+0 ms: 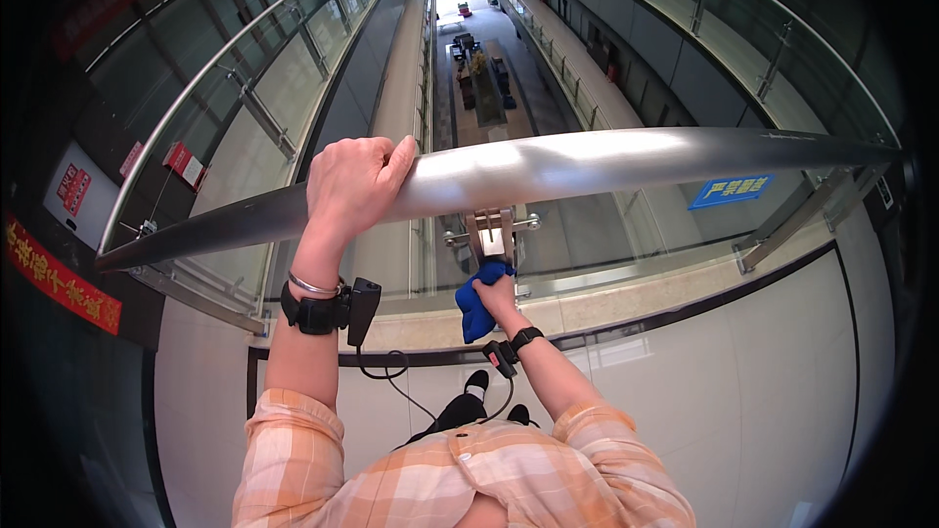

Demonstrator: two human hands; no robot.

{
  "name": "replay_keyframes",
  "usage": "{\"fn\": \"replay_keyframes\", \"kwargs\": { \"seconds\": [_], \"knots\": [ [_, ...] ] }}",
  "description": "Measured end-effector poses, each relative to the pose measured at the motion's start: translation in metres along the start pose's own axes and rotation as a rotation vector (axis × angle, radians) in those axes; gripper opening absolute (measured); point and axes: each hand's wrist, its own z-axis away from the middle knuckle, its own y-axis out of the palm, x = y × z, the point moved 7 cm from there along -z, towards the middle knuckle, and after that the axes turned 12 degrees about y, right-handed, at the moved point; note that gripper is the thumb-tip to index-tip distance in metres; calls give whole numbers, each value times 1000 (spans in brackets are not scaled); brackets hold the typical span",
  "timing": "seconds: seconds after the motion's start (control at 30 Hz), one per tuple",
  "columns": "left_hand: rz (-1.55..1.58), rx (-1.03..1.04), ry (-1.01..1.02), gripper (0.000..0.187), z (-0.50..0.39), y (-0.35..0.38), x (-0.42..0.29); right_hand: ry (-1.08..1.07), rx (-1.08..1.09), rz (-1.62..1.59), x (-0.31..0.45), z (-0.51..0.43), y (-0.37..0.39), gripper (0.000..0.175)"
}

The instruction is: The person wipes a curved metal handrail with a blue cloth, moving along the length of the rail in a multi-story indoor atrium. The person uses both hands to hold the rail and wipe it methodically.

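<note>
My left hand [356,180] rests over the thick metal handrail [587,161], its fingers curled over the far side. Lower down, my right hand [499,297] grips a blue cloth [477,308] and presses it against the metal baluster post [490,235] beneath the rail. Part of the cloth hangs loose to the left of that hand. The tips of my right fingers are hidden by the cloth and the post.
Glass panels stand below the rail, one with a blue sign [731,191] bearing writing. Beyond lies a deep atrium with furniture far below. A stone ledge [587,308] runs along the railing's foot. Black straps with boxes and cables sit on my forearms.
</note>
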Motion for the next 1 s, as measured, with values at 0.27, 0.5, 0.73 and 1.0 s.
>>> {"fn": "replay_keyframes", "kwargs": {
  "seconds": [0.27, 0.5, 0.73, 1.0],
  "knots": [
    [0, 25, -12, 57, 2, 0, 3, -282, 97, -7, 84, 92, -45, 33],
    [-5, 39, -16, 54, 3, -4, 3, -848, -518, 69, 181, 125, -153, 52],
    [-19, 34, 7, 54, 1, -2, 4, -507, -273, 271, 117, 46, -92, 61],
    [-9, 20, 10, 54, 1, -3, 4, -478, -277, 205, 134, 45, -101, 49]
  ]
}}
